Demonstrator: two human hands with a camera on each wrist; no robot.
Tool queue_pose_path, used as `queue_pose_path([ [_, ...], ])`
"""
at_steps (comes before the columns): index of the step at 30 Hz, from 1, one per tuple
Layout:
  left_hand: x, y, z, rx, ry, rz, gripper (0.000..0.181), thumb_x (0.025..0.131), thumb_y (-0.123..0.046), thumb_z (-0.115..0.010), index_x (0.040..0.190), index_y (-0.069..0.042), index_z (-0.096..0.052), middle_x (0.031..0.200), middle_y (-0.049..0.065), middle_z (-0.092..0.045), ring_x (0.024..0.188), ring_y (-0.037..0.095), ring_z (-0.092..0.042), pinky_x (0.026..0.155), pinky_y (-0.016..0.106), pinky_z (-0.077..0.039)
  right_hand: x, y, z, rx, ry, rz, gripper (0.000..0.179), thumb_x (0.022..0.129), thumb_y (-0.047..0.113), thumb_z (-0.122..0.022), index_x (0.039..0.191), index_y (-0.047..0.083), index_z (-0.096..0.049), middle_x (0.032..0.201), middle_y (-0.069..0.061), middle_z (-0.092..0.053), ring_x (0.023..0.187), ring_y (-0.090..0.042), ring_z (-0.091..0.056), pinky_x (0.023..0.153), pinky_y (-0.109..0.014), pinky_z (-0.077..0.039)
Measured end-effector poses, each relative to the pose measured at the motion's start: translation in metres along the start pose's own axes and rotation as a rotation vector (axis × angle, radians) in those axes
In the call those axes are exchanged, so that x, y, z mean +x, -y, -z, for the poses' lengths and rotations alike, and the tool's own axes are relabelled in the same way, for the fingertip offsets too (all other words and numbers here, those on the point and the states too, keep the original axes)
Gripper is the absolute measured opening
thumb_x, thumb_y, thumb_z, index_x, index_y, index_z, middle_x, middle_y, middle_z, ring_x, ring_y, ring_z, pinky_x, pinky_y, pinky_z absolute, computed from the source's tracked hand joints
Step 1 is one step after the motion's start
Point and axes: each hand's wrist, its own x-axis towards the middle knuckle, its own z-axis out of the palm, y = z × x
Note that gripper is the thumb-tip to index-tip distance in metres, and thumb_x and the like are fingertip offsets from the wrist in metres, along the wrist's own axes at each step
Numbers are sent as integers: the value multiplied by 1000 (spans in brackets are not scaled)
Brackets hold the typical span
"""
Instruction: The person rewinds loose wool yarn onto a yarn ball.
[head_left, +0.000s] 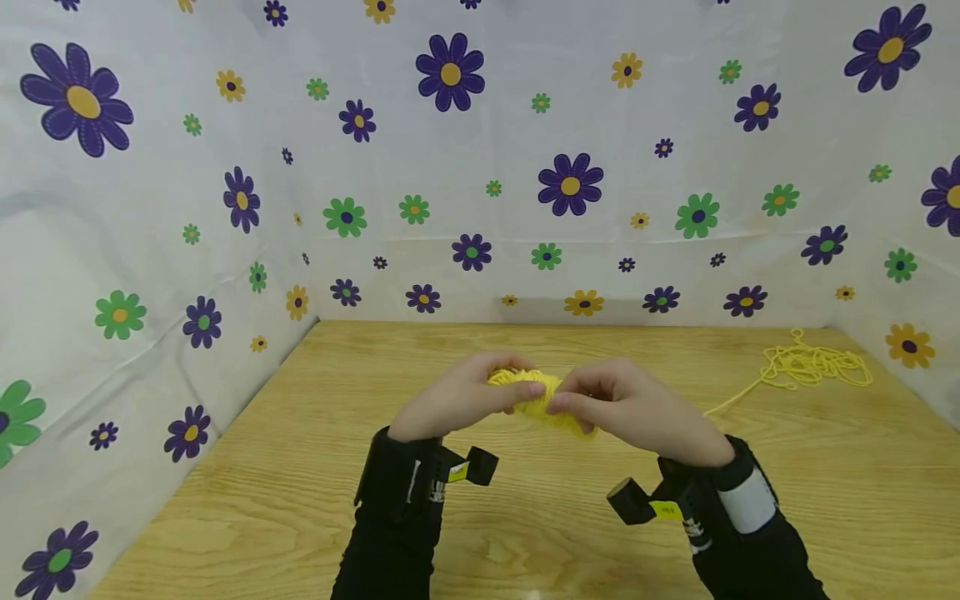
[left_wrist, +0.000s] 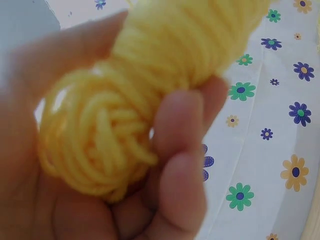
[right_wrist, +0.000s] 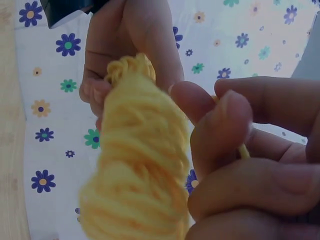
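A thick bundle of yellow yarn (head_left: pixel 537 403) is held up over the table, wound in many turns. My left hand (head_left: pixel 480 390) grips its left end, thumb across the front and fingers curled behind; in the left wrist view the rounded, looped end of the yarn bundle (left_wrist: pixel 100 135) sits in the palm. Beside the bundle's right part is my right hand (head_left: pixel 637 404). The right wrist view shows this right hand (right_wrist: pixel 250 150) pinching a single yarn strand (right_wrist: pixel 243 151) between thumb and fingers, close alongside the wound yarn (right_wrist: pixel 140 155).
A loose tangle of yellow yarn (head_left: pixel 810 367) lies at the table's back right, with a strand running from it toward my right wrist. The wooden table (head_left: pixel 525 533) ends at a white flowered cloth (head_left: pixel 510 208) behind and on both sides.
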Motion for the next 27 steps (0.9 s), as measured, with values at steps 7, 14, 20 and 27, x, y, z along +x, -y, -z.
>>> queue_pose_path([
  [7,1,-4,-2,-46,-103,46,34,90,-37,-57,114,-12,-59,106,6,-57,82,21,-57,72,39,-51,2,2,-6,-20,11,-14,21,95,15,-51,81,6,-63,63,-2,-54,50,-12,-32,48,-28,-28],
  [14,2,-5,-4,-90,-182,66,35,90,-33,-59,115,-9,-58,103,6,-57,80,22,-55,71,36,-51,4,2,-10,-38,38,-16,22,95,13,-51,78,6,-63,60,0,-52,49,-11,-31,47,-26,-27],
  [20,3,-6,-4,-121,-235,96,36,90,-34,-59,115,-9,-58,103,6,-57,79,22,-56,70,37,-50,5,3,-13,-30,47,-18,23,96,13,-50,78,6,-63,62,1,-52,53,-12,-34,50,-27,-29],
  [27,6,-7,-5,-248,-299,70,34,90,-32,-59,110,-5,-57,98,9,-58,78,23,-57,74,39,-52,7,2,-16,-22,64,-25,25,96,13,-49,74,7,-59,70,-2,-57,50,-11,-32,50,-27,-31],
])
